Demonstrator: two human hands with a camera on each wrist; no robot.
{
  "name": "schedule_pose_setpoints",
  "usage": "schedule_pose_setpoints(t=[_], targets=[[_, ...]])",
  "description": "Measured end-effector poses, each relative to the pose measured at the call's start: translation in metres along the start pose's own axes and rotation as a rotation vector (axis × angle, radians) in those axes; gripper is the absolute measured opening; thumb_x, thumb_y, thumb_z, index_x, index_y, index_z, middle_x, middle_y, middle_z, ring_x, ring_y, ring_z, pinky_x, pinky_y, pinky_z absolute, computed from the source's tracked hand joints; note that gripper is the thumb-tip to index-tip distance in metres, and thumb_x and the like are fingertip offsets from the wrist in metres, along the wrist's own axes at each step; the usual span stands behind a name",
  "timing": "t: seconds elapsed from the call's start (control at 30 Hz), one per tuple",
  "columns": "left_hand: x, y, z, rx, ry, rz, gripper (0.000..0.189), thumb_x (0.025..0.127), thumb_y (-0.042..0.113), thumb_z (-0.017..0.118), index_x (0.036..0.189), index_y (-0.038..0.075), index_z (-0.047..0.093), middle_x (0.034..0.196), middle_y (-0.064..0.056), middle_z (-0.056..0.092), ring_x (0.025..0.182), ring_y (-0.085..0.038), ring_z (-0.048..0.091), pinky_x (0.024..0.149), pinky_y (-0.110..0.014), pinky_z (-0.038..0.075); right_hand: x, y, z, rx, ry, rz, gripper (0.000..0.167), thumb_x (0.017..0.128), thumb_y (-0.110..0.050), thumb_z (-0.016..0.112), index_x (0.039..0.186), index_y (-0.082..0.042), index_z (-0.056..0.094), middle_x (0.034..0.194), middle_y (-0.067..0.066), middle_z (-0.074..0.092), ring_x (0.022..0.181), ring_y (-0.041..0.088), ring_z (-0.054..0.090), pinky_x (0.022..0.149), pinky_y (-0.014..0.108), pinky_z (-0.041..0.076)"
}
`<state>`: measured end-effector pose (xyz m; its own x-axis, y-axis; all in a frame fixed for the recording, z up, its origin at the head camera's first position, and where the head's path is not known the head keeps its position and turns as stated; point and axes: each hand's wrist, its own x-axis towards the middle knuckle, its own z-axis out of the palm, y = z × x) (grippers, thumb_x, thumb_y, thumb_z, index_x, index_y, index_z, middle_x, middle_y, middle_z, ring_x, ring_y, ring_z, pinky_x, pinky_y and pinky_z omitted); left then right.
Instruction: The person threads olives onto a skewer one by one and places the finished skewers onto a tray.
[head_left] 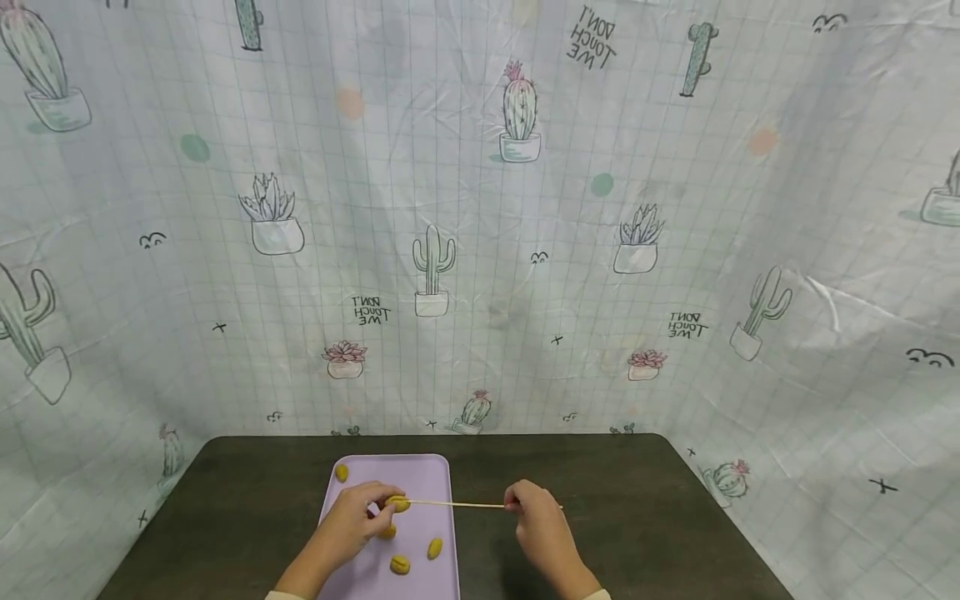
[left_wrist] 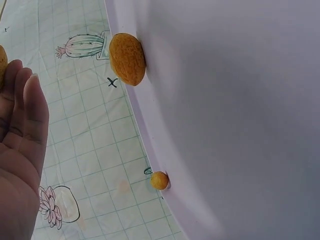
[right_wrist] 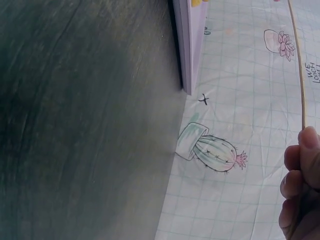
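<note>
My left hand (head_left: 347, 521) pinches a small yellow-brown oval fruit (head_left: 398, 503) between thumb and fingers, above the tray. In the left wrist view only a sliver of that fruit (left_wrist: 2, 66) shows at the left edge, by the fingertips. My right hand (head_left: 542, 527) grips a thin wooden skewer (head_left: 476, 505) near its right end, over the dark table. The skewer lies nearly level between the hands, its left end at the held fruit. In the right wrist view, thumb and curled fingers hold the skewer (right_wrist: 300, 65), which extends upward.
A light purple tray (head_left: 397, 468) lies on the dark table (head_left: 600, 475). Several more fruits rest in it, one at its far left corner (head_left: 342, 472) and others, such as the fruit (head_left: 435, 547), nearer. A cactus-print curtain (head_left: 480, 208) hangs behind the table.
</note>
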<state>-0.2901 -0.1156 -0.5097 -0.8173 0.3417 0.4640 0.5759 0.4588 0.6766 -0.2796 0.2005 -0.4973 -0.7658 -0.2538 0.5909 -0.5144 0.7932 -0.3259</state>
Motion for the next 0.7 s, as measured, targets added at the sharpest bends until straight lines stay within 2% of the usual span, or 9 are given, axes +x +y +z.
schedule_pose_setpoints(t=[0.1, 0.23, 0.37, 0.53, 0.7], targets=[[-0.0006, -0.0009, 0.0005, -0.013, 0.001, -0.004, 0.016, 0.096, 0.005, 0.066, 0.107, 0.008, 0.076, 0.093, 0.008, 0.071, 0.081, -0.001, 0.06, 0.066, -0.024, 0.055, -0.0004, -0.0004, -0.0008, 0.03, -0.042, 0.019, 0.027, 0.083, 0.009, 0.074, 0.081, -0.015, 0.062, 0.077, -0.009, 0.059, 0.068, 0.003, 0.053, 0.059, 0.027, 0.048], [-0.0014, -0.0024, -0.0002, -0.061, 0.013, -0.047, 0.016, 0.099, 0.015, 0.068, 0.112, 0.012, 0.075, 0.095, 0.008, 0.072, 0.082, -0.002, 0.063, 0.068, -0.025, 0.056, 0.0008, -0.0003, -0.0015, 0.046, -0.06, 0.042, 0.024, 0.086, 0.008, 0.072, 0.083, -0.014, 0.062, 0.079, -0.004, 0.061, 0.069, 0.004, 0.054, 0.06, 0.027, 0.048], [-0.0025, -0.003, -0.0031, -0.133, 0.024, -0.1, 0.022, 0.096, 0.024, 0.073, 0.114, 0.012, 0.075, 0.094, 0.006, 0.073, 0.083, -0.004, 0.066, 0.07, -0.026, 0.057, 0.0022, -0.0007, -0.0021, 0.038, -0.038, 0.02, 0.027, 0.085, 0.008, 0.073, 0.085, -0.016, 0.061, 0.08, -0.006, 0.061, 0.069, 0.004, 0.054, 0.061, 0.026, 0.047], [-0.0029, -0.0026, -0.0074, -0.228, 0.035, -0.173, 0.024, 0.094, 0.022, 0.075, 0.115, 0.009, 0.075, 0.094, 0.001, 0.074, 0.084, -0.006, 0.066, 0.071, -0.026, 0.056, 0.0038, -0.0009, -0.0038, 0.038, -0.004, -0.042, 0.028, 0.083, 0.007, 0.075, 0.089, -0.017, 0.062, 0.083, -0.008, 0.061, 0.072, 0.003, 0.054, 0.068, 0.033, 0.048], [-0.0028, -0.0049, -0.0086, -0.315, 0.054, -0.266, 0.026, 0.095, 0.019, 0.074, 0.118, 0.007, 0.074, 0.096, -0.003, 0.073, 0.081, -0.012, 0.068, 0.073, -0.025, 0.055, 0.0036, 0.0014, -0.0047, 0.036, 0.031, -0.025, 0.023, 0.084, 0.003, 0.077, 0.092, -0.016, 0.065, 0.085, -0.011, 0.063, 0.074, 0.003, 0.058, 0.07, 0.038, 0.05]])
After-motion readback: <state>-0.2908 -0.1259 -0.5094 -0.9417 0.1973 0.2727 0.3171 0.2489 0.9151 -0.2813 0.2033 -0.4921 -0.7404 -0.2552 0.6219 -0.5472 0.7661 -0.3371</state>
